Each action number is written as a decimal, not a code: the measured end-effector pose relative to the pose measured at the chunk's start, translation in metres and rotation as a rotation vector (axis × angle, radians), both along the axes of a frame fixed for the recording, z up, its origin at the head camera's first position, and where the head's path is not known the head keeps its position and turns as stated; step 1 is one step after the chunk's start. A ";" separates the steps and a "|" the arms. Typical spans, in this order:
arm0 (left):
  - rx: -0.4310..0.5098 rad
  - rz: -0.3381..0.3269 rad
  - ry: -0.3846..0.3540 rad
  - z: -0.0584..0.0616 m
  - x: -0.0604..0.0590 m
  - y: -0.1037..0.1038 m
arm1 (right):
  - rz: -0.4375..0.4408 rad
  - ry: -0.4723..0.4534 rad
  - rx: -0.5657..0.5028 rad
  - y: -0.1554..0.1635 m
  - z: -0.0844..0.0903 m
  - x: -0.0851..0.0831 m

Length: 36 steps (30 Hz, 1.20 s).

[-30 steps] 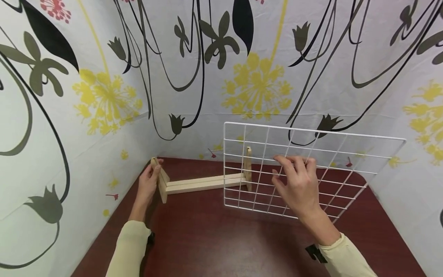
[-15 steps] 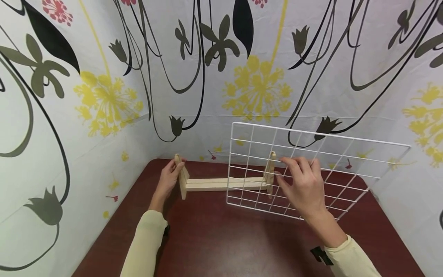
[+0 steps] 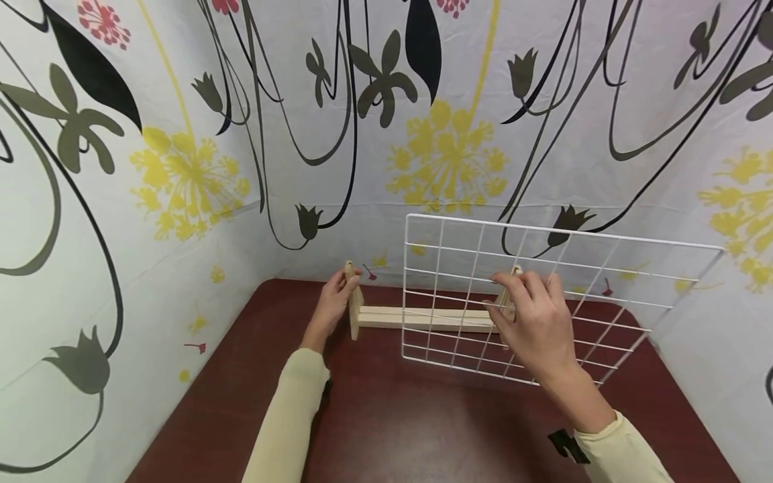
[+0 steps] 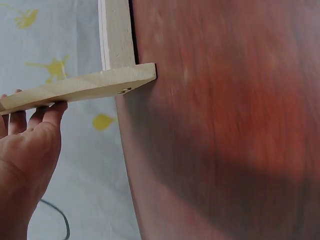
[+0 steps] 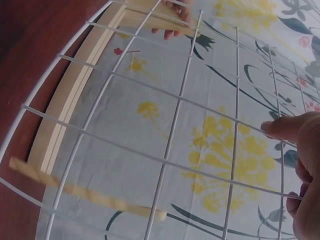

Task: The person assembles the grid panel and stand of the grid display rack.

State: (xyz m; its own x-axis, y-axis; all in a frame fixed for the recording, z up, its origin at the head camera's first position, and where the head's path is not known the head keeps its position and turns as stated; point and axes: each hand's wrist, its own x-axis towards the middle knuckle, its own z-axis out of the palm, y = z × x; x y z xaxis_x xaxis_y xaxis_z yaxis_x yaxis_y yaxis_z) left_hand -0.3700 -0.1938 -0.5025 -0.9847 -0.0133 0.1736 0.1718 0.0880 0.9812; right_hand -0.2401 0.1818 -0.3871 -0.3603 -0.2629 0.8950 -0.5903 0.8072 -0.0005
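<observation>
Right hand (image 3: 534,322) grip: fingers curled through wires of white square wire grid panel (image 3: 459,295), held upright just above dark red-brown worktop (image 3: 392,416). Left hand (image 3: 332,305) grip: fingers wrapped on left end upright of pale wooden slotted stand (image 3: 417,316), behind panel. Panel likely light, stiff, slightly springy; best held mid-wire or by rim. Stand light, rigid. No brand, label or writing readable.

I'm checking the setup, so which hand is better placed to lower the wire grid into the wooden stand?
Probably the right hand: it grips the wire grid, while the left hand holds the wooden stand.
</observation>
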 end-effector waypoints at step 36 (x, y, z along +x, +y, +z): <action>0.079 -0.006 0.057 -0.003 -0.040 0.091 | 0.031 -0.036 0.075 0.009 0.027 -0.063</action>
State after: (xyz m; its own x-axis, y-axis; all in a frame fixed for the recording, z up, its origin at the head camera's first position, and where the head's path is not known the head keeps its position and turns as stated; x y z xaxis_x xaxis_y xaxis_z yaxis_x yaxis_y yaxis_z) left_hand -0.4099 -0.1026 -0.5054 -0.9734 -0.0231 0.2280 0.2278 0.0099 0.9737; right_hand -0.3033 0.1905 -0.3597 -0.3828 -0.3398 0.8591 -0.6156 0.7872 0.0371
